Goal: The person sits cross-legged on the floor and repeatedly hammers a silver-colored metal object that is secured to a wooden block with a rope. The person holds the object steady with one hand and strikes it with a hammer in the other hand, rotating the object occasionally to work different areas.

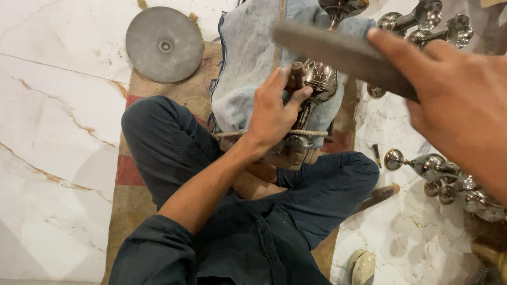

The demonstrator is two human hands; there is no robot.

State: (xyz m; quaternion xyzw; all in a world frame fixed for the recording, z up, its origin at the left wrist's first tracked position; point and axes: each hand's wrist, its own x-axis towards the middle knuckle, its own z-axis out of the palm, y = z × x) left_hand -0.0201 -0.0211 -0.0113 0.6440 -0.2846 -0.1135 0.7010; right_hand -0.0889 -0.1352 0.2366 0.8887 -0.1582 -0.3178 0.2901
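I sit cross-legged on a woven mat (132, 200). My left hand (273, 112) grips a short dark punch tool (297, 73) and presses it against a shiny engraved metal piece (320, 82), which lies on a folded blue denim cloth (249, 50). A cord (312, 133) runs across the piece's stem. My right hand (475, 108) is raised close to the camera and holds a flat dark bar (333, 48) above the metal piece.
A round grey metal disc (164, 44) lies at the mat's far end. Several shiny metal parts lie on the marble floor at right (437, 169) and at the top right (422, 21). A small round object (362, 272) sits near my right knee.
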